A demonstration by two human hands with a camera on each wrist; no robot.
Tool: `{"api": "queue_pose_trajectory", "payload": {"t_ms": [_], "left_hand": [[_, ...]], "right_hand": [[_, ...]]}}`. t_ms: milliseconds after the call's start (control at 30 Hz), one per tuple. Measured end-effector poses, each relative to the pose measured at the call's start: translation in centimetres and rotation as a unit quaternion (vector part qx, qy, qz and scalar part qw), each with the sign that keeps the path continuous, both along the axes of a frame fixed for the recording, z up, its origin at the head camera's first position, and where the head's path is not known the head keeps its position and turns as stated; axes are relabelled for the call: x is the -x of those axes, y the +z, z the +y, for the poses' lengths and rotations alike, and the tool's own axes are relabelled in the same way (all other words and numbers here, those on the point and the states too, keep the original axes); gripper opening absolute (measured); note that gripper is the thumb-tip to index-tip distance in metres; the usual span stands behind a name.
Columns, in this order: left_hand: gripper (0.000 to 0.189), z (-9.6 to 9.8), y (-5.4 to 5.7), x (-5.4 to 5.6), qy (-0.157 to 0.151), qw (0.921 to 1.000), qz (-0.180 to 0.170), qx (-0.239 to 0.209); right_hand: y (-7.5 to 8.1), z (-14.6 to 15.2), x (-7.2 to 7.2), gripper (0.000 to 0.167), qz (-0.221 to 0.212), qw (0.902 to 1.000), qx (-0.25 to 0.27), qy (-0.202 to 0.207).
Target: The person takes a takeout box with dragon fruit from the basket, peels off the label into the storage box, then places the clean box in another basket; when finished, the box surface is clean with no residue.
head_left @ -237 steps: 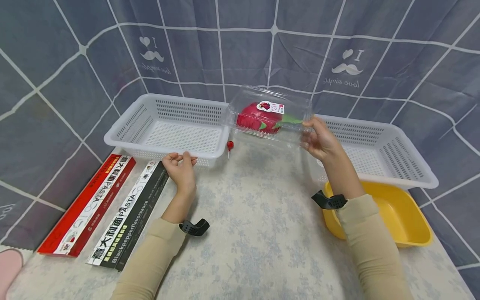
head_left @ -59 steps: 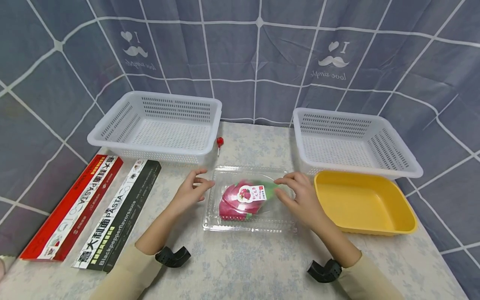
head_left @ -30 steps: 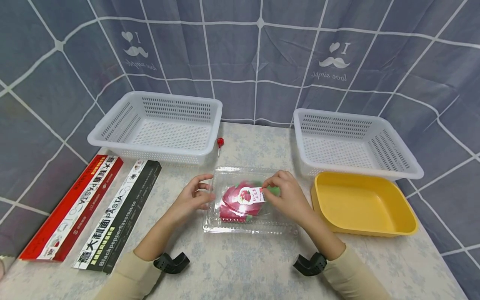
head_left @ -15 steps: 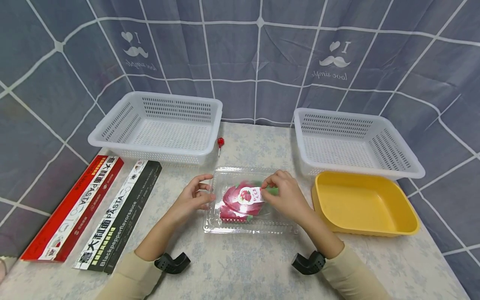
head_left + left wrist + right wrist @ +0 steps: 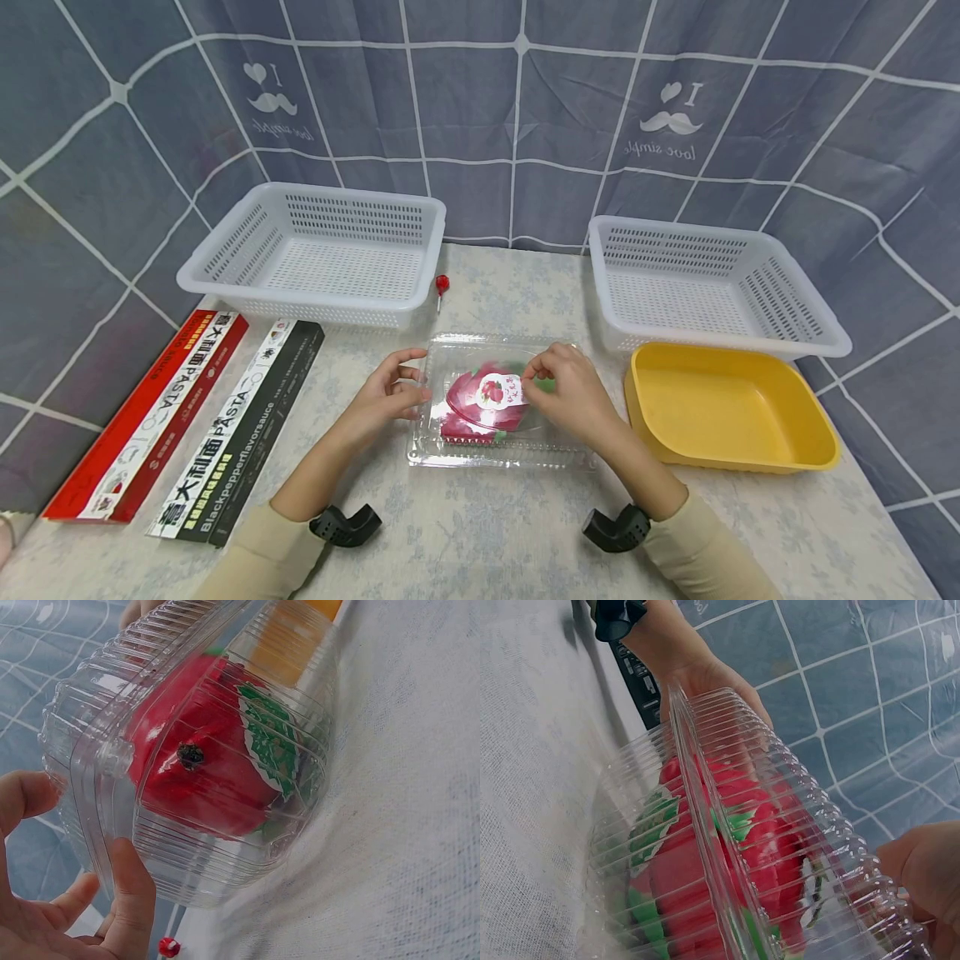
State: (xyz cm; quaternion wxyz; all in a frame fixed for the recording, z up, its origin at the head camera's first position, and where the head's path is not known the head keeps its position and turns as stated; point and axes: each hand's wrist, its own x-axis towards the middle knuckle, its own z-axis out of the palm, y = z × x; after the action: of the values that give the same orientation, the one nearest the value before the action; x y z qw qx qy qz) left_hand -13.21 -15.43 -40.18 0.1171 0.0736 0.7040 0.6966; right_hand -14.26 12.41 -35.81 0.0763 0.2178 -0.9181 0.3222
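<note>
In the head view a clear plastic clamshell box (image 5: 450, 450) sits closed on the table, with a red and green dragon fruit (image 5: 465, 408) inside. A white label sticker (image 5: 504, 390) with a fruit picture is on its lid. My left hand (image 5: 382, 395) holds the box's left edge; in the left wrist view its thumb (image 5: 131, 900) lies against the rim while a finger touches the lid side. Over the lid, my right hand (image 5: 573, 396) has thumb and forefinger pinched at the sticker's right end, which they cover. The right wrist view shows that hand (image 5: 930, 877) only partly.
White perforated baskets stand at the back left (image 5: 322, 304) and back right (image 5: 735, 340). A yellow tub (image 5: 731, 408) is right of the box. Red (image 5: 150, 408) and black (image 5: 255, 433) pasta boxes lie at left. A red lollipop (image 5: 442, 284) lies beside the left basket.
The box came from the back, where the right hand held it up, to the table's middle. The right hand then moved left onto the sticker's end. Over the last half second little differs.
</note>
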Motion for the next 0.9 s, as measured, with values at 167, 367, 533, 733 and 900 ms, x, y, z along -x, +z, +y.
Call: {"api": "queue_pose_trajectory", "payload": {"t_ms": [167,367,533,733,900], "left_hand": [[0.063,0.0,-0.05,0.0,0.0,1.0,0.0,-0.001],[0.063,-0.01,-0.11,0.06,0.0,1.0,-0.003,-0.001],[0.063,0.01,-0.11,0.06,0.001,1.0,-0.005,-0.003],[0.063,0.05,-0.08,0.06,0.001,1.0,-0.005,-0.005],[0.063,0.04,-0.11,0.07,0.001,0.9999,-0.006,-0.009]], "right_hand": [[0.03,-0.1,-0.25,0.006,0.04,0.9991,-0.012,0.006],[0.14,-0.16,-0.51,0.01,0.079,0.9963,-0.027,0.018],[0.22,-0.22,-0.57,0.011,0.106,0.9936,-0.027,0.03],[0.19,-0.19,-0.51,0.004,0.093,0.995,0.005,0.036],[-0.09,-0.21,-0.28,0.009,0.081,0.9954,0.046,0.024]]}}
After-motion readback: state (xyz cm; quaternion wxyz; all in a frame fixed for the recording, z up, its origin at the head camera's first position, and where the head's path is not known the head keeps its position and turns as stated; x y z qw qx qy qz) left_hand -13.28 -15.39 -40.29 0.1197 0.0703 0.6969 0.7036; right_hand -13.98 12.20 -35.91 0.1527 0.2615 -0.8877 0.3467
